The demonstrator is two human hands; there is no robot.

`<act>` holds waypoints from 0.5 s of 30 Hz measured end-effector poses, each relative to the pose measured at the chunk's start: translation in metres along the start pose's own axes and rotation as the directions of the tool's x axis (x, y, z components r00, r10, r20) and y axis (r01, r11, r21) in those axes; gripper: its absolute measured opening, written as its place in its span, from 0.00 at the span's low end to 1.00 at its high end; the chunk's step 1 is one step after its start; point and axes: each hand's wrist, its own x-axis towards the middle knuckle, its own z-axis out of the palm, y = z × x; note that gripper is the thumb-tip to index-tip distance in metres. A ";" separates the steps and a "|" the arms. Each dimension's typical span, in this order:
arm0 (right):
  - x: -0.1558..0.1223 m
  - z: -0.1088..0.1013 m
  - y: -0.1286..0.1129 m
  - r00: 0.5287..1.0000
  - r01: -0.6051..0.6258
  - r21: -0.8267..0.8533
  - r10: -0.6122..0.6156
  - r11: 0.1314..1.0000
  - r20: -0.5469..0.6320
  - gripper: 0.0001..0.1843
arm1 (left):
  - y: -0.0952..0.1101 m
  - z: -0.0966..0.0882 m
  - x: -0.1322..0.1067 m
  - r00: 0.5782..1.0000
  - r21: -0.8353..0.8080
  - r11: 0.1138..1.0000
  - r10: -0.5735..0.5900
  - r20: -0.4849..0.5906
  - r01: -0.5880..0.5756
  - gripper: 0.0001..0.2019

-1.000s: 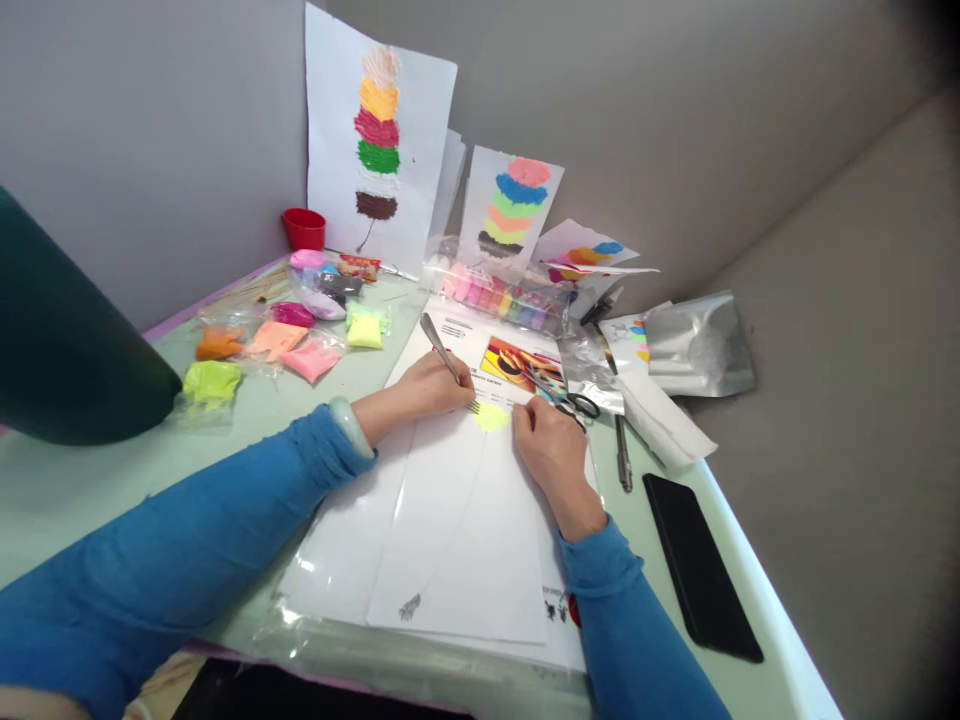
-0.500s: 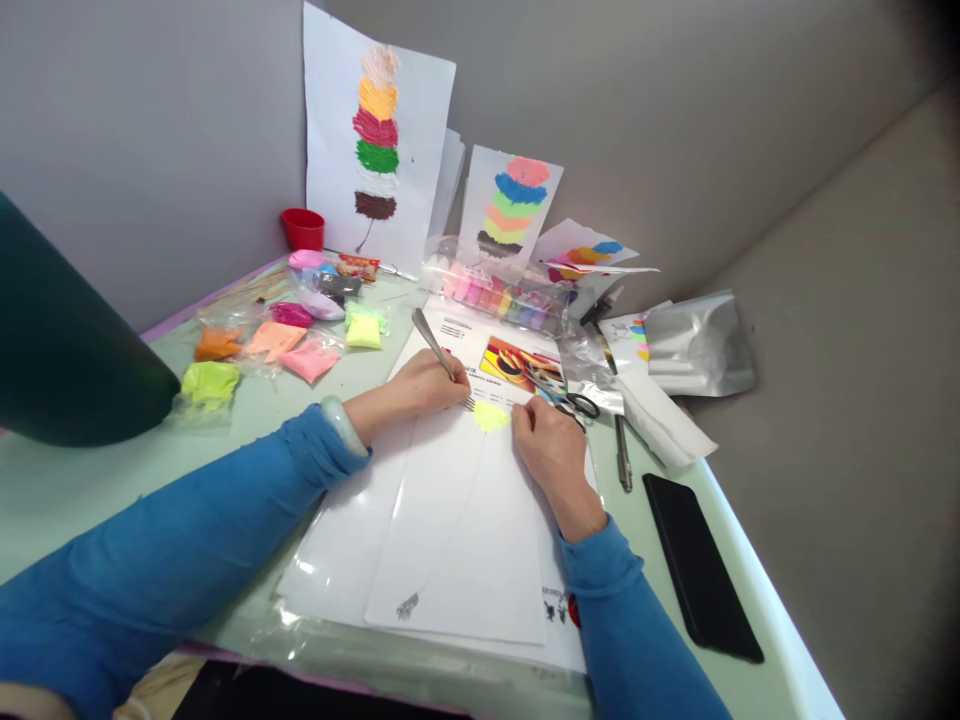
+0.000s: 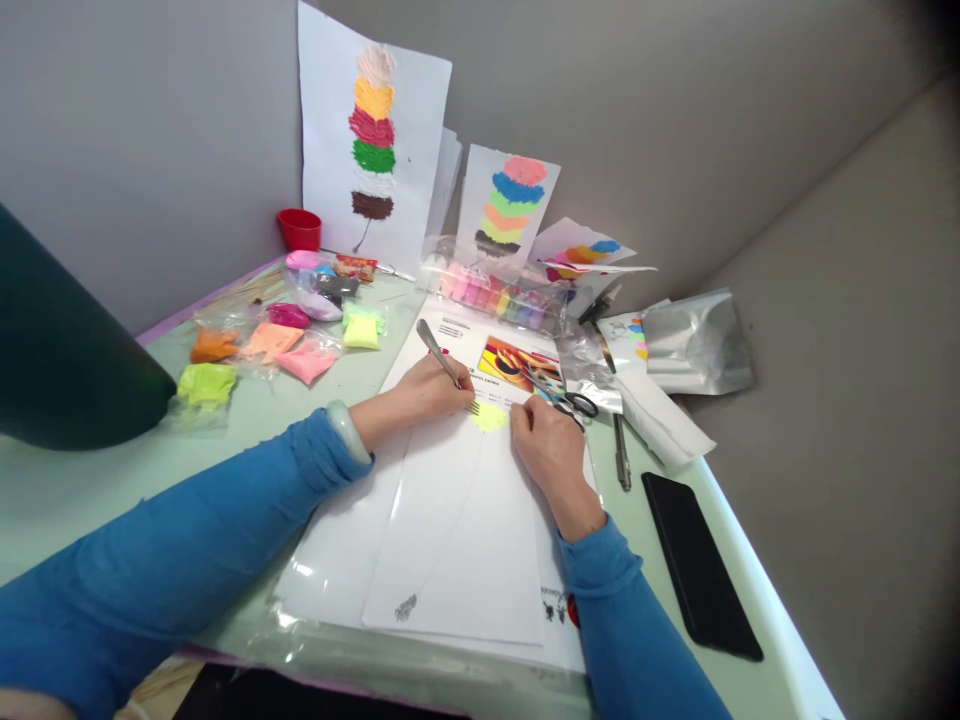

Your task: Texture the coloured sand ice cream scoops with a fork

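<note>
My left hand [image 3: 435, 388] is closed around a metal fork [image 3: 439, 348], its handle slanting up and away. The tines touch or hover just over the left edge of a flat yellow clay patch [image 3: 491, 416]; which, I cannot tell. This patch is on a white sheet of paper [image 3: 465, 540] bearing a faint pencil line and a small grey scribble near its lower edge. Resting on the sheet just right of the patch is my right hand [image 3: 551, 445], fingers curled in and their undersides hidden.
Bagged coloured clay [image 3: 304, 355] lies at left, near a dark green object [image 3: 67, 340]. Scissors [image 3: 574, 402], a pen [image 3: 622, 455], a tissue [image 3: 664, 415] and a black phone-like slab [image 3: 701, 565] are at right. Painted sheets [image 3: 420, 130] lean on the wall behind a clear clay case [image 3: 499, 295].
The fork and my left hand have shifted slightly right, bringing the tines to the yellow patch's edge. My right hand stays in place. The whole view has moved a touch.
</note>
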 end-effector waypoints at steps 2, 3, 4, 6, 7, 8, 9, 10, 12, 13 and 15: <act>0.000 0.000 0.000 1.000 -0.003 0.001 0.003 1.000 0.001 0.14 | 0.001 -0.002 0.000 1.000 0.002 1.000 -0.016 0.002 0.016 0.06; 0.000 0.000 0.000 1.000 -0.003 0.003 0.003 1.000 0.000 0.14 | 0.001 -0.003 0.000 1.000 0.003 1.000 -0.023 0.004 0.023 0.06; 0.000 0.000 0.001 1.000 -0.003 0.005 0.003 1.000 0.000 0.14 | 0.002 -0.004 0.000 0.999 0.008 0.999 -0.034 0.009 0.034 0.06; 0.000 0.000 0.001 1.000 -0.004 0.006 0.004 1.000 -0.001 0.14 | 0.003 -0.007 0.000 0.998 0.024 0.998 -0.062 0.017 0.061 0.06; 0.000 0.000 0.001 1.000 -0.004 0.005 0.004 1.000 -0.001 0.14 | 0.003 -0.008 -0.001 0.997 0.029 0.997 -0.077 0.021 0.076 0.06; 0.001 0.000 0.001 1.000 -0.005 0.004 0.005 1.000 0.001 0.14 | 0.003 -0.009 -0.001 0.996 0.031 0.996 -0.088 0.025 0.087 0.06; 0.001 0.000 0.000 1.000 -0.006 0.002 0.006 1.000 0.003 0.15 | 0.004 -0.011 -0.001 0.995 0.030 0.995 -0.093 0.028 0.092 0.06; 0.001 0.000 0.000 1.000 -0.007 0.002 0.007 1.000 0.007 0.15 | 0.004 -0.012 -0.002 0.996 0.029 0.996 -0.090 0.026 0.089 0.06; 0.000 -0.001 0.000 1.000 -0.011 0.002 0.011 1.000 0.013 0.15 | 0.004 -0.013 -0.002 0.998 0.016 0.998 -0.060 -0.001 0.060 0.06; 0.000 -0.001 0.000 1.000 -0.012 0.002 0.012 1.000 0.016 0.15 | 0.004 -0.013 -0.001 0.999 -0.002 0.999 -0.041 -0.022 0.041 0.07; 0.000 -0.001 0.000 1.000 -0.011 0.002 0.011 1.000 0.017 0.15 | 0.003 -0.013 -0.001 0.998 -0.070 0.998 -0.010 -0.056 0.007 0.09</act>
